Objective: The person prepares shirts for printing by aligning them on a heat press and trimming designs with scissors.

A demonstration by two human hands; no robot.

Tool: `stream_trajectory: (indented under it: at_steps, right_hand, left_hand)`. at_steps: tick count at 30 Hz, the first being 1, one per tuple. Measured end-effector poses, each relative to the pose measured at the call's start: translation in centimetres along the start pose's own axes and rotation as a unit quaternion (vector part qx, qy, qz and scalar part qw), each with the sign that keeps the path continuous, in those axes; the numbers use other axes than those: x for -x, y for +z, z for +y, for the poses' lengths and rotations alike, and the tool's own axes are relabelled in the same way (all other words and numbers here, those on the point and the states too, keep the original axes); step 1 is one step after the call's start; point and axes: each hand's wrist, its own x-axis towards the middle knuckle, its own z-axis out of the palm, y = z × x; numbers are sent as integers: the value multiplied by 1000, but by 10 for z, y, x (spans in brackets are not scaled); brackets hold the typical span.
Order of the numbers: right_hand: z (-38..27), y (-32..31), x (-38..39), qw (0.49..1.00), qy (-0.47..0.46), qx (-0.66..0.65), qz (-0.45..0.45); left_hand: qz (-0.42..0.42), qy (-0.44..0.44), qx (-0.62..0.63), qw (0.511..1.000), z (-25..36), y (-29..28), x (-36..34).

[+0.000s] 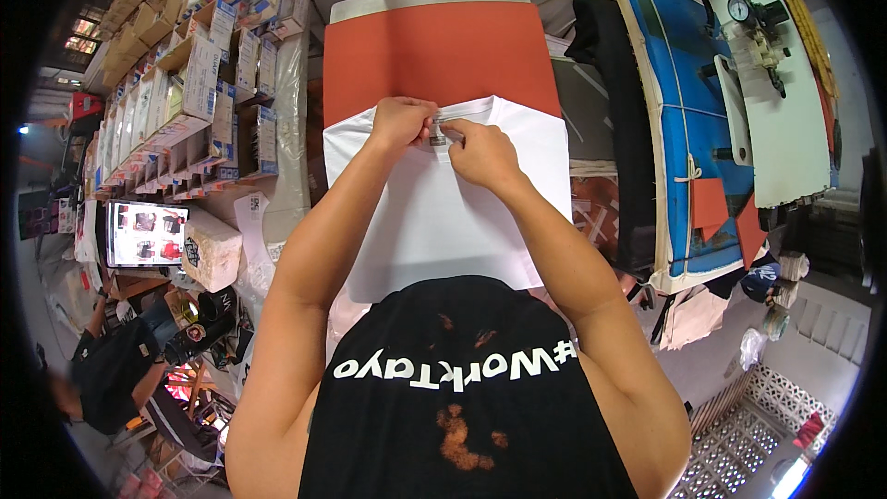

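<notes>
A white T-shirt lies on an orange platen in front of me, its neckline toward the far side. My left hand is closed on the left part of the collar, fingers curled over the cloth. Just right of a small neck label, my right hand rests on the shirt with the index finger stretched to the inside of the collar and the other fingers partly bent. The underside of that hand is hidden.
Stacked cardboard boxes stand at left, above a lit screen and a pale block. At right are a blue frame and a white machine body with a gauge. A co-worker is at lower left.
</notes>
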Motion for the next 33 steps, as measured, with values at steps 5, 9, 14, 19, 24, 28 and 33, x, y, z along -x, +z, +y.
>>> stream_trajectory:
  at_steps: [5,9,14,19,24,28,33]
  right_hand:
    - [0,0,2,1000,-2,1,4]
    - [2,2,5,1000,-10,1,16]
    - [-1,4,10,1000,-12,6,23]
    - [-8,7,15,998,-22,34,48]
    - [30,-11,58,967,-156,-93,179]
    - [86,-92,145,879,-119,1,462]
    - [178,-183,214,776,154,253,556]
  left_hand:
    - [31,30,-23,999,-2,4,-1]
    - [58,46,-50,996,2,12,5]
    - [111,106,-194,969,4,14,7]
    - [95,85,-250,960,17,-4,8]
    - [53,259,-5,964,-19,-44,33]
    - [205,295,-80,930,-110,-143,85]
    - [292,137,47,946,-194,-191,124]
